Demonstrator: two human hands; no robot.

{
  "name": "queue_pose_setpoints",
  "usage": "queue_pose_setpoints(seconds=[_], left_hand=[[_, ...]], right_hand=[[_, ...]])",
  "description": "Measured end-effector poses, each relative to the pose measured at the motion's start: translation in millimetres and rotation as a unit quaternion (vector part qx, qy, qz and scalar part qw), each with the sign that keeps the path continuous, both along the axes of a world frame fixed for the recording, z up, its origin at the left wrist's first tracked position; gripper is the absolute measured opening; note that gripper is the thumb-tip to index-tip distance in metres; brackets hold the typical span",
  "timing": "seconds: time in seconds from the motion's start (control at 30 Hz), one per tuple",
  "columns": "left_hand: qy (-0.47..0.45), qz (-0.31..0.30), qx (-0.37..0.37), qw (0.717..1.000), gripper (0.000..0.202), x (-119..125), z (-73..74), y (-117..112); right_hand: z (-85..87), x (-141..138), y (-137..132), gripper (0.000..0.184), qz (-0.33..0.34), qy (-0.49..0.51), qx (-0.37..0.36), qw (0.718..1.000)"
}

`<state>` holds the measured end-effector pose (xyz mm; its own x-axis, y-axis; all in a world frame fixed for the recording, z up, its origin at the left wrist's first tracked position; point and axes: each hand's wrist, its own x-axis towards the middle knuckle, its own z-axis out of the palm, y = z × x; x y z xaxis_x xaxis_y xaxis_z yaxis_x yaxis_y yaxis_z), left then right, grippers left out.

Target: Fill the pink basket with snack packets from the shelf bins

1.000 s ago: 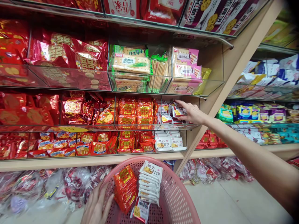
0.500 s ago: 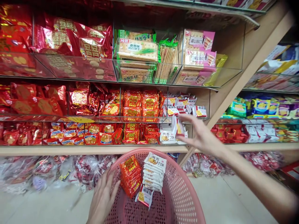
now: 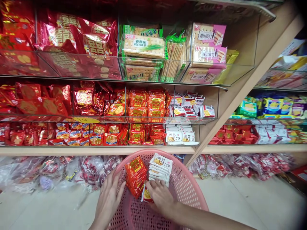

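A pink perforated plastic basket is below the shelves. Against its left side lies my left hand, fingers stretched out and holding nothing. My right hand is down inside the basket, its fingers bent around a small white-and-red biscuit packet; part of the packet is hidden under the fingers. Just beyond that hand stands a stack of white cracker packets. To the left of them is a stack of red biscuit packets, between my two hands.
More white-and-red packets fill a bin on the middle shelf, with white cracker packets in the bin below. A slanted wooden post divides the shelving. Clear bags of wrapped goods lie under the bottom shelf.
My right hand has come down from the shelf front into the basket, bringing a small packet with it. My left hand stays against the basket's side. The view has shifted slightly.
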<state>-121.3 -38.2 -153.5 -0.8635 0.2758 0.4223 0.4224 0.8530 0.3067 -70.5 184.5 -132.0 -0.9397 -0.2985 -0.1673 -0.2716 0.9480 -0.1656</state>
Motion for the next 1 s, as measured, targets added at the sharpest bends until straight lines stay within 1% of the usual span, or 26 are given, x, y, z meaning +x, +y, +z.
queue_pose_setpoints(seconds=[0.2,0.33,0.4,0.53,0.57,0.6,0.67,0.77,0.9,1.0], left_hand=[[0.015,0.003,-0.014,1.0,0.038,0.7,-1.3,0.3],[0.022,0.002,-0.017,1.0,0.036,1.1,-0.6,0.7],[0.023,-0.001,-0.016,1.0,0.036,1.2,-0.6,0.6],[0.014,0.0,-0.016,1.0,0.036,1.1,-1.7,0.4],[0.011,0.0,-0.017,1.0,0.036,1.2,-2.0,0.3],[0.01,0.002,-0.018,1.0,0.036,1.3,-2.3,0.3],[0.01,0.005,-0.019,1.0,0.037,1.7,-2.7,0.4],[0.011,0.006,-0.018,1.0,0.037,2.4,-2.4,0.5],[0.008,0.005,-0.012,1.0,0.037,2.8,-0.8,1.0],[0.007,0.004,-0.002,1.0,0.035,2.8,0.5,1.4]], right_hand=[[-31.2,1.0,-5.0,0.052,-0.002,0.052,0.074,0.996],[-44.0,2.8,-7.1,0.046,0.005,0.089,0.103,0.991],[-46.0,4.7,-7.6,0.051,0.014,0.102,0.11,0.989],[-46.2,11.7,-7.9,0.079,0.02,0.099,0.156,0.983],[-46.9,13.5,-7.7,0.082,0.017,0.095,0.171,0.981],[-48.1,15.0,-7.4,0.08,0.015,0.095,0.183,0.978],[-51.5,16.8,-6.4,0.07,0.017,0.112,0.192,0.975],[-55.6,16.1,-4.9,0.059,0.025,0.148,0.178,0.972],[-53.5,12.9,-6.1,0.059,0.042,0.154,0.154,0.975],[-50.0,11.5,-8.5,0.059,0.027,0.132,0.137,0.981]])
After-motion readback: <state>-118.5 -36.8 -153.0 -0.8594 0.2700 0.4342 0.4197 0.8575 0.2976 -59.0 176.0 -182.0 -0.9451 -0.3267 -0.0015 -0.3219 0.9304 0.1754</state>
